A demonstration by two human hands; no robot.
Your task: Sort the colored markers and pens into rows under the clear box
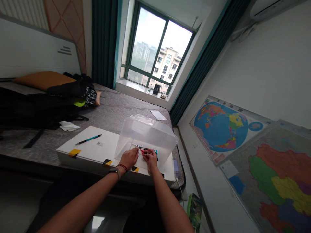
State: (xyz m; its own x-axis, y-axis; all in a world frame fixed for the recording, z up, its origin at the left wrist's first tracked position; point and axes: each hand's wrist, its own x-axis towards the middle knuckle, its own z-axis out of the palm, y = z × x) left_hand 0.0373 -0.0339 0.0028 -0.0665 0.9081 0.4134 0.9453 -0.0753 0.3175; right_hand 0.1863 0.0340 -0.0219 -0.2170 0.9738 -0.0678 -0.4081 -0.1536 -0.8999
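Observation:
A clear plastic storage box [145, 129] lies tipped on its side on a long white carton [89, 142], its opening towards me. Both my hands reach into this opening. My left hand [130, 158] has its fingers curled together at the left; what they hold is too small to make out. Close beside it, my right hand [150, 159] has its fingers pinched near small red and dark pieces [144, 151], partly hidden by the fingers. Slim pen-like items lie around the fingertips. Farther left on the carton rests a blue and black pen [88, 139].
The carton stands on a bed with a grey mattress [121, 103]. Dark bags and clothing [36, 103] and a crumpled tissue [69, 126] lie to the left. White paper [158, 115] is behind the box. A white cable [180, 189] hangs at the right edge, by the wall.

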